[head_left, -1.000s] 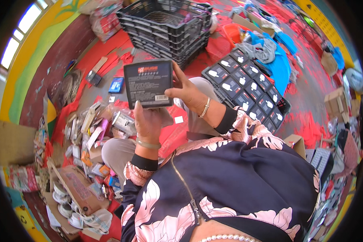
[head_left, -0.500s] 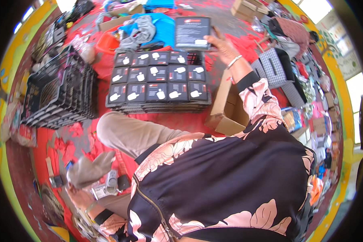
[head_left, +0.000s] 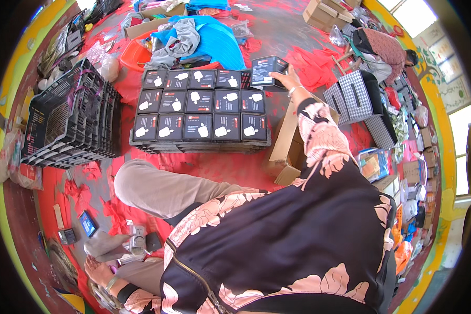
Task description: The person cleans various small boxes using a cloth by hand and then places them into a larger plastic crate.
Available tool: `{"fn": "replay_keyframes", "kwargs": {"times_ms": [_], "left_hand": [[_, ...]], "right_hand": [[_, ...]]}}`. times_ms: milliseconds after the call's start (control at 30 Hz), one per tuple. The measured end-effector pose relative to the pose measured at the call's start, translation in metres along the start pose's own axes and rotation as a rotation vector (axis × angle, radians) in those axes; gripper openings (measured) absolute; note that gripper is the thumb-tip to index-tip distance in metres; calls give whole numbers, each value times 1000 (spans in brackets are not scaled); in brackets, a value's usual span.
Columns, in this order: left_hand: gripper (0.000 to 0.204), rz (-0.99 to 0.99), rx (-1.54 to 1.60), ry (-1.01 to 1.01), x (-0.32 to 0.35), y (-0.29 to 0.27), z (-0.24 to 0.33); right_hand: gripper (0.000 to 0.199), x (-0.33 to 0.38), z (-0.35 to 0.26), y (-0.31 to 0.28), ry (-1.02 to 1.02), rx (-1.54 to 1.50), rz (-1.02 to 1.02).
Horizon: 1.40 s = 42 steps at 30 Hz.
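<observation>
A black carton (head_left: 268,71) printed with a white label is gripped by its right side in my right hand (head_left: 289,79), fingers closed on it. It is tilted over the far right corner of a black plastic crate (head_left: 204,146). Rows of matching black boxes (head_left: 199,100) with white device pictures fill that crate. At lower left, my left hand (head_left: 98,271) lies with its fingers stretched out, against a grey cloth shape (head_left: 105,245) that looks like a socked foot. Beside it lie a small grey-white device (head_left: 137,239) and a phone with a lit screen (head_left: 88,223).
Stacked black crates (head_left: 70,123) stand at left. An open cardboard box (head_left: 285,152) sits right of the boxes, near a checkered grey bin (head_left: 348,94). Blue cloth (head_left: 217,39) and an orange tub (head_left: 135,55) lie beyond. Another person (head_left: 384,49) bends over at far right.
My right hand has lowered the carton and turned it, bringing it to the crate's far right corner. My left hand and the grey cloth shape have shifted down slightly.
</observation>
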<state>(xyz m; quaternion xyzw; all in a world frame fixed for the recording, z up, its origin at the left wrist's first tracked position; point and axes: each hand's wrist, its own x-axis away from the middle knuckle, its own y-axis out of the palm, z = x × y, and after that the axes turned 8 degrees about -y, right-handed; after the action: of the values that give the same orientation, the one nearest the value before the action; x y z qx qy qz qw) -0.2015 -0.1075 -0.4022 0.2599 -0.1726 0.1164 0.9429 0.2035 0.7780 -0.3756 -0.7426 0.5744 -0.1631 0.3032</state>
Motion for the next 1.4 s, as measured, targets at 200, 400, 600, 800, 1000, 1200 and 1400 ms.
{"fn": "replay_keyframes", "kwargs": {"times_ms": [200, 400, 600, 800, 1000, 1200, 1400], "left_hand": [[39, 136, 49, 17, 42, 17, 3], [41, 207, -4, 18, 50, 10, 12], [38, 154, -32, 14, 39, -41, 25], [37, 174, -23, -7, 48, -8, 25], [40, 203, -49, 12, 46, -8, 19], [43, 257, -29, -17, 52, -1, 18], [42, 185, -59, -36, 40, -18, 20]], "right_hand": [[118, -25, -63, 52, 165, 544, -98], [105, -40, -85, 89, 301, 670, -234], [101, -41, -101, 106, 458, 770, -174], [96, -64, -104, 103, 461, 796, -280], [101, -66, -104, 122, 479, 817, -289], [105, -58, -103, 128, 496, 793, -171], [112, -52, -92, 137, 519, 784, -90]]}}
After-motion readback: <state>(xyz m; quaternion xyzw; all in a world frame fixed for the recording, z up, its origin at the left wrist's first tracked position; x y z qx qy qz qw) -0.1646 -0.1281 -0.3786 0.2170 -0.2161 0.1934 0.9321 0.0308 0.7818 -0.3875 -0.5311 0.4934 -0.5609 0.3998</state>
